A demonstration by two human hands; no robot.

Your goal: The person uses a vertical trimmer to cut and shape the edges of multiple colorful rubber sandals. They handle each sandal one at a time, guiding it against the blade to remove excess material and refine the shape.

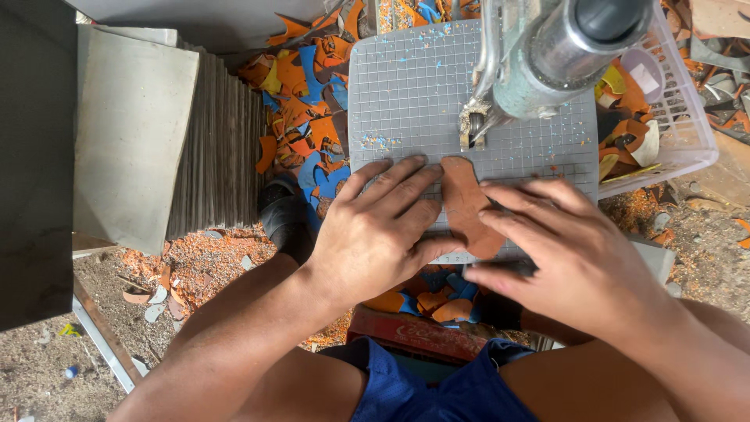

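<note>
At frame centre I see the brown leather piece lying flat on the gridded cutting board. My left hand presses its left edge with fingers spread; my right hand pins its right edge likewise, fingers splayed.

Two hands, the left hand and right hand, press one brown cutout on one gridded board; one basket, one shoe nearby.
</note>
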